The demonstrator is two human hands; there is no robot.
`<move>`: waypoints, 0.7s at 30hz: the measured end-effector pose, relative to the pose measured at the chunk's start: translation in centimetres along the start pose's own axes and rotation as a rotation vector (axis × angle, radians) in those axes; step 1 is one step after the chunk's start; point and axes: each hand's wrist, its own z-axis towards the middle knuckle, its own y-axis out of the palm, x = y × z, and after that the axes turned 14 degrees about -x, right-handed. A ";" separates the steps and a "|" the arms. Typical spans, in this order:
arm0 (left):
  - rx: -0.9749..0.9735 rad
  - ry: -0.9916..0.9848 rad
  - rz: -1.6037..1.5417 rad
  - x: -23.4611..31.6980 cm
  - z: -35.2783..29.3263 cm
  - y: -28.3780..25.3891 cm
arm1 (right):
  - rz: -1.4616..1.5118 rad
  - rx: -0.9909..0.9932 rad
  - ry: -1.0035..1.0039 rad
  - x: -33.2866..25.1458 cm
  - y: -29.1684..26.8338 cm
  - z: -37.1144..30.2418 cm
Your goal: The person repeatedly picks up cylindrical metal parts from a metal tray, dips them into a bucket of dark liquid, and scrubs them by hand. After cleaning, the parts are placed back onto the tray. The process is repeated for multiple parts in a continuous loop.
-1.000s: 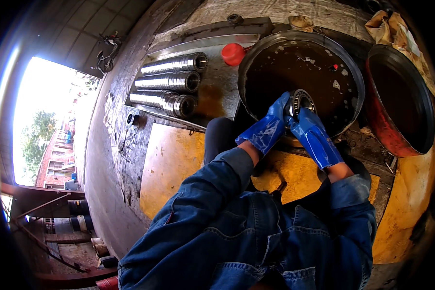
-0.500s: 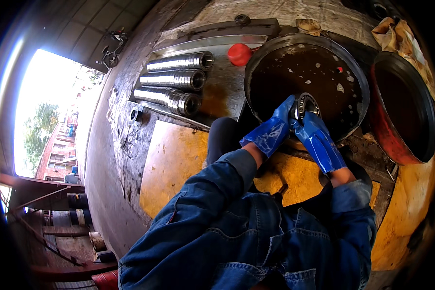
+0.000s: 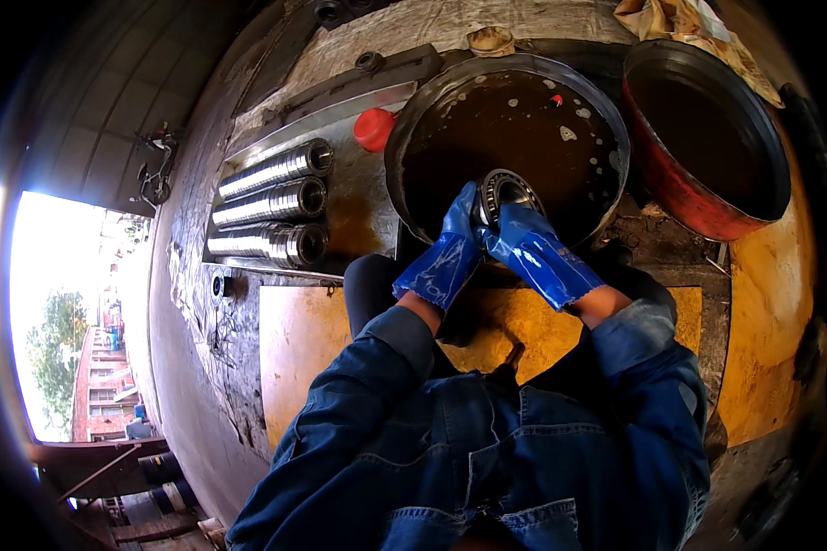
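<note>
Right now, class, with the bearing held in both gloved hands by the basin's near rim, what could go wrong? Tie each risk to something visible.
1. The left hand and right hand wear glossy blue gloves; if they are slick, the bearing might slip.
2. Dropped into the basin, it could splash dark liquid onto the bare skin above the gloves.
3. The rows of metal rings lie sideways; a knock might roll them.

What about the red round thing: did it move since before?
No, the red round thing stayed just left of the big tub; they both slid left in the picture because the view shifted.
</note>
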 end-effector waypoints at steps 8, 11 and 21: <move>0.019 0.023 0.036 0.0 -0.4 0.7 | -0.005 0.030 -0.006 0.3 0.3 0.4; 0.018 0.023 0.064 0.0 -0.7 1.1 | -0.005 0.038 -0.053 0.4 0.3 0.1; 0.025 0.018 0.027 -0.1 -0.5 1.0 | 0.035 0.032 -0.036 0.3 0.2 0.0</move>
